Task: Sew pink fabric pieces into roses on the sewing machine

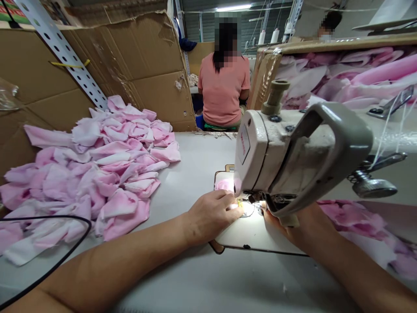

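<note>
My left hand (211, 215) sits at the needle area of a cream industrial sewing machine (293, 152), its fingertips pressing a small pink fabric piece (224, 184) onto the needle plate. A bit of yellow (240, 203) shows at those fingertips. My right hand (293, 228) lies on the far side of the needle, with its fingers partly hidden beneath the machine head. A lamp lights the plate. Left of my arm, a large heap of pink-and-white fabric pieces (97, 174) lies on the white sewing table (185, 174).
Printed pink fabric (355, 219) lies right of the machine, with more behind it (345, 74). A seated co-worker in a salmon shirt (224, 89) faces away beyond the table. Cardboard sheets (130, 65) stand at the back left. A black cable (48, 256) crosses the near left.
</note>
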Motion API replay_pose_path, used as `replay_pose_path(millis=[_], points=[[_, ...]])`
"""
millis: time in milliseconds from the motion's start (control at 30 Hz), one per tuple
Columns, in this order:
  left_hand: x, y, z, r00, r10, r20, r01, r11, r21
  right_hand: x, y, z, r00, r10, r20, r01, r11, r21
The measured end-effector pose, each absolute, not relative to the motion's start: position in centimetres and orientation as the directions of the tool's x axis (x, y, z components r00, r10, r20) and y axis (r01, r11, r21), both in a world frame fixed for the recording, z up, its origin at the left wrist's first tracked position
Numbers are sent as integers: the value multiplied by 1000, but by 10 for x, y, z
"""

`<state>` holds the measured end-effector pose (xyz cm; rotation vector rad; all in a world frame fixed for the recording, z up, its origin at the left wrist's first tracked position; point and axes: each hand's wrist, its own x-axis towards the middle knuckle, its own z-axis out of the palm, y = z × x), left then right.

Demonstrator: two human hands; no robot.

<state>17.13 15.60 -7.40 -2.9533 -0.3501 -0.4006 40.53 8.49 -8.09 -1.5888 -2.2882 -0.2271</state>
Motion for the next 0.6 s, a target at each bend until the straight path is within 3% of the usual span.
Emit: replay_pose_path(millis=[267, 433, 600], points=[[172, 153, -75, 918, 224, 328, 283, -948, -146, 404, 85, -79, -315, 868, 384, 939, 345, -11], [169, 154, -78, 906, 174, 386, 227, -969, -95, 408, 84, -80, -330, 874, 356, 935, 354, -1], [167, 156, -68, 839, 234, 492, 271, -963, -4, 413, 77, -81, -333, 887, 319, 928, 369, -57]])
